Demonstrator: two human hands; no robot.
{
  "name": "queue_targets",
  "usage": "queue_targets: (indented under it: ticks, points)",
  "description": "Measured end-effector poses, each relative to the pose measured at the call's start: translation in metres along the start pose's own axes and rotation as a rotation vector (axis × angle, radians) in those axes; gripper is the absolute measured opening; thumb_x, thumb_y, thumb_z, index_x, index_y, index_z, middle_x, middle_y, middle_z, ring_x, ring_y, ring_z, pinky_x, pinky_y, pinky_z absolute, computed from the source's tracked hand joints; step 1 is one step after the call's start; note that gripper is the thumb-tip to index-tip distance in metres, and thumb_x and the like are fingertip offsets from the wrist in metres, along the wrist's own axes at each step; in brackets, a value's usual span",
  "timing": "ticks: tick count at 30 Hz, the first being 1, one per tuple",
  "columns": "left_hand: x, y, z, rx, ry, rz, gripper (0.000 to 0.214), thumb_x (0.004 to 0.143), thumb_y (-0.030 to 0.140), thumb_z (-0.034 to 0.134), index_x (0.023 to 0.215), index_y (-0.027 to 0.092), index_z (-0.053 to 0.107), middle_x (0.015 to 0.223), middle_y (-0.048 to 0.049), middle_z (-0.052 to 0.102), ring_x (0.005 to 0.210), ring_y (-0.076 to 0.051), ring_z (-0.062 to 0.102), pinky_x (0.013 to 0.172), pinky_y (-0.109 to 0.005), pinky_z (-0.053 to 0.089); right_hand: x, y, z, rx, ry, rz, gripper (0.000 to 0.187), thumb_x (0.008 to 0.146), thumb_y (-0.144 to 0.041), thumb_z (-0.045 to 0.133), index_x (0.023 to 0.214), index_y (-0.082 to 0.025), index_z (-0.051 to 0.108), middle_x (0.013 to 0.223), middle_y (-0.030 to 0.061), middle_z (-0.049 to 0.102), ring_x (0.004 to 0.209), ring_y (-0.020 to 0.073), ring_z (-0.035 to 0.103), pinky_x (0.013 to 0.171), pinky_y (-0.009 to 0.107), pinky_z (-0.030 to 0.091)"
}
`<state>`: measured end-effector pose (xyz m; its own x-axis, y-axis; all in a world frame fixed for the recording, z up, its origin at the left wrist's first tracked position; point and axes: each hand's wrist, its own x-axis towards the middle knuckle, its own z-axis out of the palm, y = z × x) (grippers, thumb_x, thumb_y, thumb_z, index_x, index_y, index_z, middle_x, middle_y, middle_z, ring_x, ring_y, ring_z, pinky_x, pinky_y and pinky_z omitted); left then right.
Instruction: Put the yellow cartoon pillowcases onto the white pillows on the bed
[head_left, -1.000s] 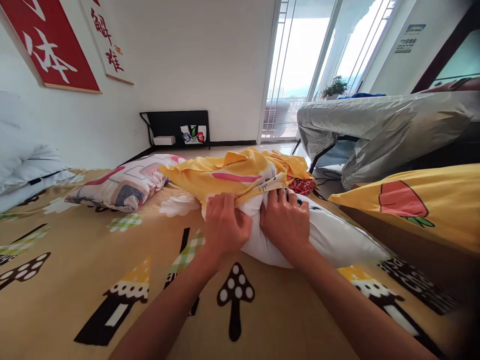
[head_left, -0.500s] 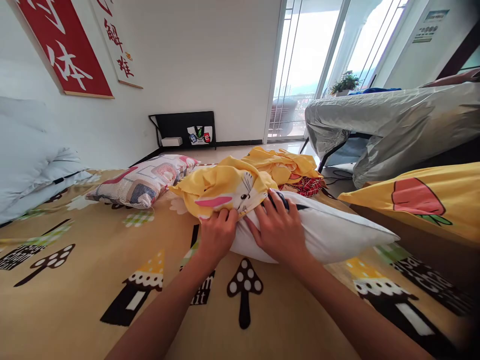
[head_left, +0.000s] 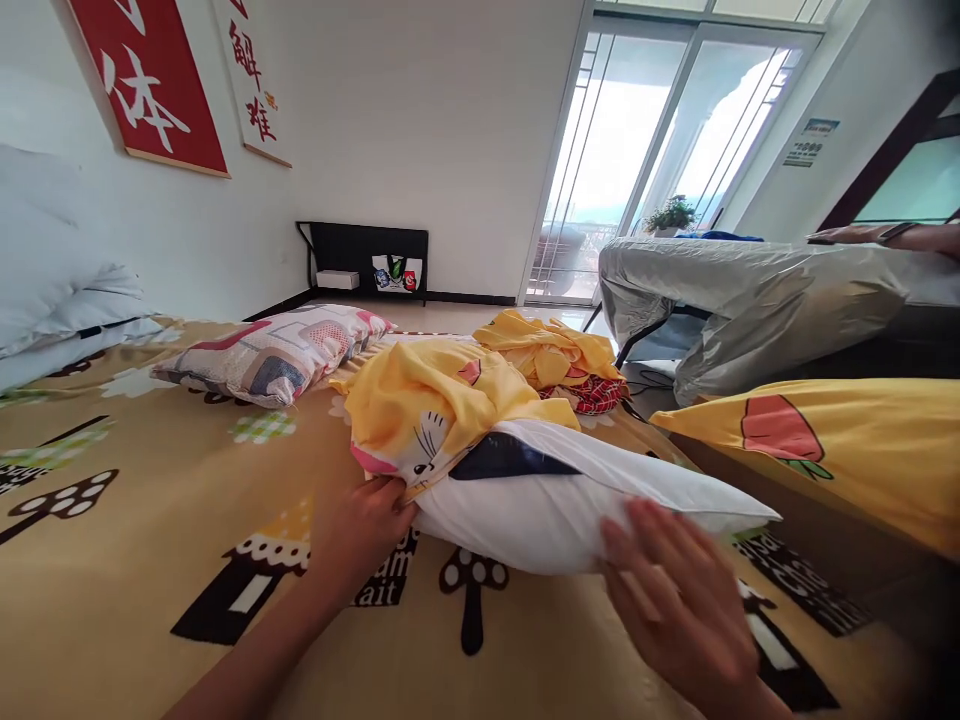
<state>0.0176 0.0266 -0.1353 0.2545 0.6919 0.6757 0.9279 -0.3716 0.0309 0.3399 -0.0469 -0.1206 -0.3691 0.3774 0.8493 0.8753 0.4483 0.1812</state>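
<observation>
A white pillow (head_left: 517,520) lies on the bed, its left end inside a bunched yellow pillowcase (head_left: 450,390) printed with a rabbit face. My left hand (head_left: 375,520) is closed on the pillowcase's near edge, by the rabbit's mouth. Beside the pillow's near right side, my right hand (head_left: 675,590) has its fingers stretched out and slightly blurred. It is close to the white cloth; whether it touches cannot be told. A dark band (head_left: 517,458) shows on the pillow's top next to the pillowcase.
A patchwork-print pillow (head_left: 281,350) lies at the left. More yellow cloth (head_left: 551,345) is heaped behind the white pillow. At the right is a yellow carrot-print pillow (head_left: 862,430). Beyond it stands a table with a silvery cover (head_left: 750,280), with another person's hand (head_left: 870,235) on it.
My right hand has left the pillowcase edge and moved right, to the pillow's near side. My left hand, still gripping the pillowcase, has shifted left and lower in view. More dark band shows.
</observation>
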Motion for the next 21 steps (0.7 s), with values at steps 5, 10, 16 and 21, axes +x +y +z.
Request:
queue_targets:
  ticks: [5,10,16,21]
  points:
    - [-0.021,0.007,-0.024,-0.113,-0.183,0.043,0.017,0.081,0.026,0.049,0.08,0.019,0.065,0.073,-0.0045,0.07,0.064,-0.023,0.068,0.054,-0.031,0.047,-0.006,0.01,-0.012,0.079,0.029,0.288,0.077,0.084,-0.037,0.062,0.15,-0.021,0.027,0.15,0.016,0.036,0.133,0.0379,0.04,0.103,0.06,0.038]
    - [-0.025,0.007,-0.062,0.055,-0.314,0.241,0.027,0.072,0.011,0.045,0.083,0.017,0.069,0.074,-0.0081,0.072,0.063,-0.026,0.068,0.054,-0.035,0.049,0.045,-0.021,0.017,0.297,0.027,0.217,0.029,0.091,-0.028,0.042,0.111,-0.018,0.06,0.115,0.0147,0.063,0.132,0.0354,0.04,0.108,0.065,0.026]
    - [0.036,0.014,-0.132,-0.034,0.034,0.269,0.03,0.084,0.025,0.04,0.086,0.022,0.07,0.076,-0.0058,0.072,0.059,-0.02,0.064,0.054,-0.031,0.048,0.109,-0.094,0.036,0.402,0.038,-0.065,0.032,0.089,-0.042,0.045,0.071,-0.022,0.063,0.083,0.0062,0.067,0.12,0.03,0.053,0.111,0.058,0.029]
    - [0.103,0.023,-0.121,-0.321,-0.348,0.133,0.023,0.088,0.028,0.045,0.088,0.022,0.067,0.085,-0.0008,0.07,0.077,-0.017,0.063,0.068,-0.027,0.048,0.117,-0.155,0.037,0.375,0.236,-0.372,0.026,0.081,-0.038,0.056,0.066,-0.018,0.061,0.077,0.0066,0.068,0.106,0.031,0.061,0.107,0.05,0.037]
